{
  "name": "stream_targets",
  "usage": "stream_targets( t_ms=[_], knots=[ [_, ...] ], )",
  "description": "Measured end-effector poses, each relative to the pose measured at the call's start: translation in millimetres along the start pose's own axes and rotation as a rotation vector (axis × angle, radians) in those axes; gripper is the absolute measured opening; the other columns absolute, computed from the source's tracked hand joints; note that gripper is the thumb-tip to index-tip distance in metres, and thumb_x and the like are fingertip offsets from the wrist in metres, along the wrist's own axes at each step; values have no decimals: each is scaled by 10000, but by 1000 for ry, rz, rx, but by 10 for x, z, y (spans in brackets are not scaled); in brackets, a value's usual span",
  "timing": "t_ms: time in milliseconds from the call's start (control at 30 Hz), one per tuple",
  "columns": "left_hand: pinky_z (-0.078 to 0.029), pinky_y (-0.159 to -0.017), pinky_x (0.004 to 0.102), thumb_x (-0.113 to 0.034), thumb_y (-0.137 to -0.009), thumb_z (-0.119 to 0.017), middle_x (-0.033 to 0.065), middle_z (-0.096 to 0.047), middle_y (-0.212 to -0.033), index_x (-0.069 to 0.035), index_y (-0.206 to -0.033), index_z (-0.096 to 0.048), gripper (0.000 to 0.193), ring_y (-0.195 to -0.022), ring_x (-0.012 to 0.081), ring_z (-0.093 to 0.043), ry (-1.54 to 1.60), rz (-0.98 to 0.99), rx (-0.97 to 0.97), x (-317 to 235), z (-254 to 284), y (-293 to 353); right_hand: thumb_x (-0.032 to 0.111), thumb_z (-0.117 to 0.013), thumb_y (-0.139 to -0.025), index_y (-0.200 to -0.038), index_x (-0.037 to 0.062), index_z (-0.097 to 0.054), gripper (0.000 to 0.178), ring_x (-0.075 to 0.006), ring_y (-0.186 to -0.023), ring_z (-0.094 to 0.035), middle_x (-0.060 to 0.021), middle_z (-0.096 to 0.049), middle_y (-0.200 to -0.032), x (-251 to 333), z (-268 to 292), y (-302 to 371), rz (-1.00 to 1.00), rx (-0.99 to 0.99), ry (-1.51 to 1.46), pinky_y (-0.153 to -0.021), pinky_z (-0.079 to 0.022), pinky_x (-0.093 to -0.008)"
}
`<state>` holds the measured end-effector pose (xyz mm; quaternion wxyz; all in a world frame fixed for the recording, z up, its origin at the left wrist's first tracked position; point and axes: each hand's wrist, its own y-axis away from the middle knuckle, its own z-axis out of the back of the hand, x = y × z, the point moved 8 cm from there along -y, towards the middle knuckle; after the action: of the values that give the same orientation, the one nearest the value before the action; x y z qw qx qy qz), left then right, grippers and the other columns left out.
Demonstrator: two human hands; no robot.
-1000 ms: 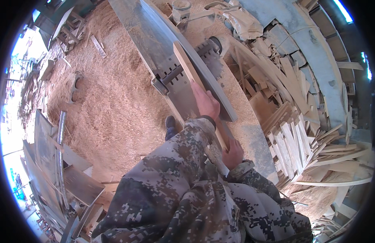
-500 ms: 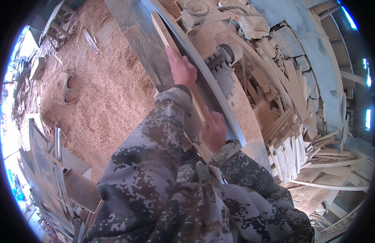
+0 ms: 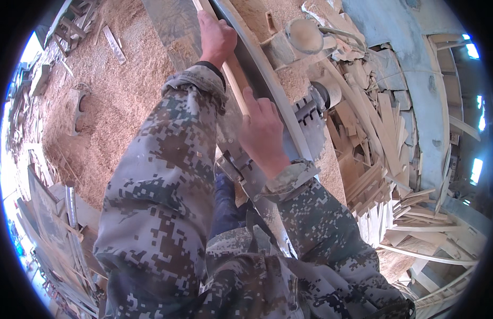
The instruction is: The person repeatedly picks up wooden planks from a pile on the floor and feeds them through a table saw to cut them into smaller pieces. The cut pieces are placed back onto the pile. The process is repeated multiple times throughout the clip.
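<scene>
A long narrow wooden strip [image 3: 236,80] stands on the metal machine bed [image 3: 174,32], along the grey fence [image 3: 276,90]. My left hand [image 3: 217,38] grips the strip toward its far part, fingers curled over it. At the strip's near end, my right hand [image 3: 263,133] is closed on it, the index finger stretched along the wood. The far tip of the strip runs out of view at the top. Both forearms wear camouflage sleeves.
Sawdust [image 3: 129,101] covers the ground to the left. Beyond the fence are a toothed black bracket [image 3: 309,109] and a round motor-like part [image 3: 305,36]. Offcuts [image 3: 374,143] pile up at the right beside a pale wall [image 3: 428,74]. Boards [image 3: 49,218] lean at the lower left.
Both hands have moved forward, away from me, along the bed with the wooden strip. My view has shifted a little as well.
</scene>
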<state>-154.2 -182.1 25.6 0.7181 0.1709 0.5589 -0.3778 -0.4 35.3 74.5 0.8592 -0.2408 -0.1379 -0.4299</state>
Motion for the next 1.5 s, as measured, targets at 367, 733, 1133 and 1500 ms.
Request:
stream_targets(
  t_ms=[367, 733, 1133, 1500],
  knots=[
    [-313, -1230, 523, 39, -923, -538, 417, -436, -1412, 170, -1445, -338, 574, -1360, 593, -424, 95, -65, -59, -208, -84, 1190, 41, -674, -887, -1526, 81, -569, 649, -336, -890, -621, -110, -572, -988, -159, 522, 1033, -48, 71, 53, -755, -551, -463],
    [-208, -1325, 454, -38, -1076, -441, 321, -286, -1705, 97, -1645, -244, 617, -1602, 457, -263, 270, 230, -38, -1116, -386, 4728, 48, -706, -890, -1405, 53, -686, 515, -338, -914, -694, -131, -686, -1062, -759, 2018, 4146, -81, 102, 76, -754, -590, -442],
    [-273, -1306, 458, -109, -1091, -418, 327, -319, -1693, 97, -1649, -238, 621, -1573, 471, -323, 151, 236, -46, -1415, -591, 5870, 46, -735, -879, -1292, 70, -762, 415, -317, -906, -693, -113, -659, -1000, -1146, 2570, 5129, -116, 117, 89, -711, -571, -449],
    [-355, -1247, 473, -129, -1087, -436, 345, -411, -1625, 70, -1646, -281, 613, -1508, 481, -417, 73, 199, -119, -1261, -527, 5087, 27, -735, -855, -1386, 147, -715, 545, -319, -847, -666, -104, -606, -940, -1079, 2288, 4416, -69, 61, 36, -676, -561, -467]
  ],
)
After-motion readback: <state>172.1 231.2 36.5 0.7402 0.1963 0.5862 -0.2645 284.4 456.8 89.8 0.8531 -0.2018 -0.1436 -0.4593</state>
